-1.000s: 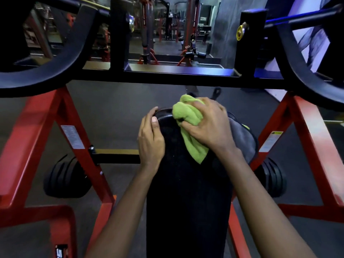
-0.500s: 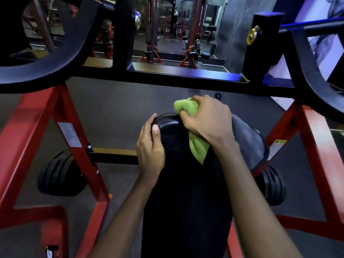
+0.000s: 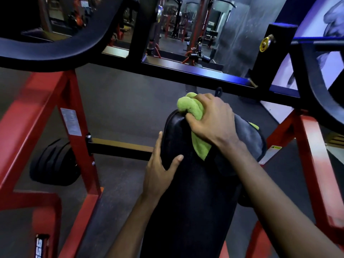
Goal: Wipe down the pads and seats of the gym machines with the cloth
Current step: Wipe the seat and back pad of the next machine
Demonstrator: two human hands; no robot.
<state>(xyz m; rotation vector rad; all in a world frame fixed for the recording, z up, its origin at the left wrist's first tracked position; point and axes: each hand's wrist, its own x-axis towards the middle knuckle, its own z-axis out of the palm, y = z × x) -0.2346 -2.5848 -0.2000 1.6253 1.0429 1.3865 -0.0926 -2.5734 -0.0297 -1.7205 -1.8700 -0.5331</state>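
The right grip (image 3: 212, 125) lies on the far end of the black pad (image 3: 186, 202), its fingers curled round a bunched green cloth (image 3: 189, 107) and pressing it onto the pad's upper right part. One wad of the cloth bulges out past the knuckles at the pad's far rim, and a flap shows below the palm, flat on the pad near the wrist.

The left grip (image 3: 160, 170) rests on the pad's left edge, nearer the camera than the right one. Its fingers are straight along the pad's side, the thumb is spread across the pad's face, and it pinches nothing.

A grey cover (image 3: 249, 138) lies over the pad's right side, just beside the right wrist, with a bit of green at its far edge; what it is cannot be told.

The pad stands between the slanted red frame (image 3: 78, 127) legs. A black crossbar (image 3: 186, 73) runs above and beyond it. Black plates (image 3: 54, 162) hang low on the left leg, over a dark floor (image 3: 121, 108). A yellow knob (image 3: 265, 44) sits on a black post at upper right.
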